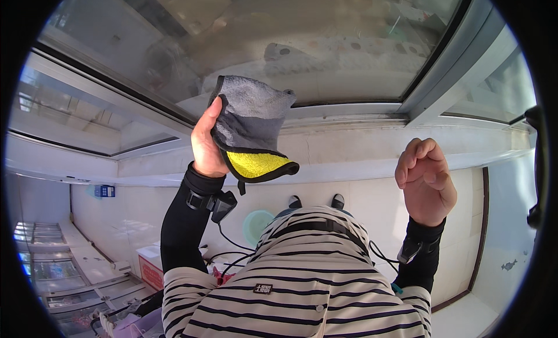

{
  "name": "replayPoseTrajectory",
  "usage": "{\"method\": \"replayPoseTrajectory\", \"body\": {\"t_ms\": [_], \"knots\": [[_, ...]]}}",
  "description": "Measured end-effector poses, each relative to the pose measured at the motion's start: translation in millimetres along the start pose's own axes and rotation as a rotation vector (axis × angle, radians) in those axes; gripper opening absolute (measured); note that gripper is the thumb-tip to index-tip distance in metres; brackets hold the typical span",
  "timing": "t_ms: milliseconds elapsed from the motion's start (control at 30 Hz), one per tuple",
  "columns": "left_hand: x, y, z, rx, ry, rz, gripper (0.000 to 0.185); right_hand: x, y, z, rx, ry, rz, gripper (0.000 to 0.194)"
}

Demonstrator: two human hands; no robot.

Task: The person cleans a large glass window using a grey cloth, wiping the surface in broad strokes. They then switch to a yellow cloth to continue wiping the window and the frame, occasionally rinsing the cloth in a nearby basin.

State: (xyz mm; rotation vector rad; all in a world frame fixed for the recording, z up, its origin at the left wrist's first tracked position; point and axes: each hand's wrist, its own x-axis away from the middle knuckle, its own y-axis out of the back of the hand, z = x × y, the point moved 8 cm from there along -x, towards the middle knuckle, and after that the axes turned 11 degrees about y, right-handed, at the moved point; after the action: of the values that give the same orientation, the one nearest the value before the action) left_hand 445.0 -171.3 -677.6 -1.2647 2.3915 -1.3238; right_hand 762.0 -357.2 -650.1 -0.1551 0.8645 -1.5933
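Note:
My left hand [208, 144] grips a folded microfibre cloth [250, 113] by its left side, with the thumb on top. The cloth is grey on the face towards me, edged in black, and a turned-up lower corner shows a yellow side. It is held up in front of a window pane [344, 54]; whether it touches the glass I cannot tell. Out to the right, my right hand [426, 181] is raised with the palm showing and the fingers loosely curled. Nothing is in it. Below it and the pane runs the pale window sill [340, 148].
White window frames [453, 72] surround the panes. On the tiled floor stand a pale green basin [257, 227], a blue box [104, 190] and a red-and-white box [150, 268]. Cables [231, 255] run from the wrist devices. Hangers and cloth [126, 322] are at lower left.

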Motion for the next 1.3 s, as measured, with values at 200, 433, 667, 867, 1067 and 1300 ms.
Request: {"method": "replayPoseTrajectory", "body": {"t_ms": [200,433,667,867,1067,1300], "knots": [[4.3,-53.2,51.9,0.052,0.087,0.168,0.058,-5.9,-18.4,-68.0,0.358,-0.262,0.107,0.05],[10.8,-59.1,93.2,-0.061,0.056,0.157,0.062,0.4,-23.4,-91.3,0.433,-0.227,0.282,0.047],[11.0,-82.5,121.5,-0.073,0.0,0.178,0.06,6.3,-15.3,-97.9,0.361,-0.257,0.296,0.067],[3.8,-93.9,139.7,-0.147,-0.05,0.054,0.06,3.2,21.9,-96.1,0.337,-0.277,0.13,0.058],[4.0,-98.4,151.9,-0.108,-0.114,-0.029,0.06,7.2,20.5,-71.4,0.528,-0.093,0.251,0.051],[12.3,-97.1,168.1,-0.072,-0.281,-0.019,0.063,21.0,-19.6,-97.2,0.436,-0.078,0.555,0.047]]}}
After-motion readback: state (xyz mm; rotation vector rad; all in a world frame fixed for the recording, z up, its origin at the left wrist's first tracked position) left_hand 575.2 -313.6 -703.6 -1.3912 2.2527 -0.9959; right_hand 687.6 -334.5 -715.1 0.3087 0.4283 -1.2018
